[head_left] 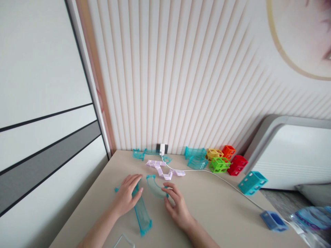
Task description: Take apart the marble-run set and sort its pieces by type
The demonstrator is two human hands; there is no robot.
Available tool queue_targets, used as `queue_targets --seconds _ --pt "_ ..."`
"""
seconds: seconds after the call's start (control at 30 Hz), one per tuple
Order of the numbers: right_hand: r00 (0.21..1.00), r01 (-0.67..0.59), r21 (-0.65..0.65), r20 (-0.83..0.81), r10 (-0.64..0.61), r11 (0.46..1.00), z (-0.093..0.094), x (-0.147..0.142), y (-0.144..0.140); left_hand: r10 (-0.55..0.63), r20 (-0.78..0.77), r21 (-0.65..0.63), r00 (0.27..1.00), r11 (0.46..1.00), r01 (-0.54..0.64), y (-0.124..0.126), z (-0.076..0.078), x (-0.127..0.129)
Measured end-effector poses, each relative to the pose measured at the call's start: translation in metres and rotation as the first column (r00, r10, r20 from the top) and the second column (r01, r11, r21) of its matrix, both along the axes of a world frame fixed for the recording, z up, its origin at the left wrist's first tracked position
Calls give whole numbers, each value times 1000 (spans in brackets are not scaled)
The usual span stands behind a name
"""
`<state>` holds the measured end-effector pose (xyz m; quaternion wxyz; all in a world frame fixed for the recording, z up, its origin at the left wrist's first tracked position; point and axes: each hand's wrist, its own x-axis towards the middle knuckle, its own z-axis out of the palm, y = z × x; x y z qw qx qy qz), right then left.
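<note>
My left hand (127, 197) lies over the upper end of a straight, see-through teal track piece (142, 213), its fingers and thumb bent around that end. The piece slants toward the table's front, and part of it is hidden under the hand. A small teal end (116, 189) sticks out left of the hand. My right hand (176, 205) pinches the right end of a curved teal track piece (154, 187). The curve's other end points away from me, close to the left fingertips. A gap shows between the two pieces.
Behind my hands lies a lilac folding puzzle strip (160, 168). A white cable (196, 170) runs from a plug (162, 149) across the table (219, 210). More teal pieces (196, 157) stand by the wall, beside green (219, 165), red (237, 165) and blue (273, 221) blocks.
</note>
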<state>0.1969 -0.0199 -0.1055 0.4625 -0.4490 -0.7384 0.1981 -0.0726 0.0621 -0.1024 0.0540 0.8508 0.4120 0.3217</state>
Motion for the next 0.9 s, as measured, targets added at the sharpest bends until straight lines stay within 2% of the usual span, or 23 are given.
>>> queue_targets --seconds 0.17,0.3,0.4,0.53,0.63,0.73,0.8,0.9 --pt "994 -96 -32 -64 94 995 14 8 -4 -80 196 -54 977 994 92 -9 -2 8" --pt "990 -115 -31 -86 112 993 20 20 -5 -54 337 -126 940 987 102 -16 0 26" --pt "985 -56 -30 -165 51 998 22 35 -2 -33 400 -196 916 973 121 -16 13 44" --pt "969 75 -27 -235 -79 997 29 67 7 -62 412 -269 909 945 186 -7 40 75" --pt "969 231 34 -96 -227 972 44 102 19 -132 363 -299 923 921 249 7 61 109" --pt "910 386 111 119 -398 916 65 143 38 -161 290 -324 943 911 256 29 78 153" --pt "872 435 120 189 -451 892 78 170 53 -163 259 -337 952 909 247 46 84 186" --pt "804 495 116 316 -504 861 93 203 75 -135 205 -363 969 909 203 71 85 232"
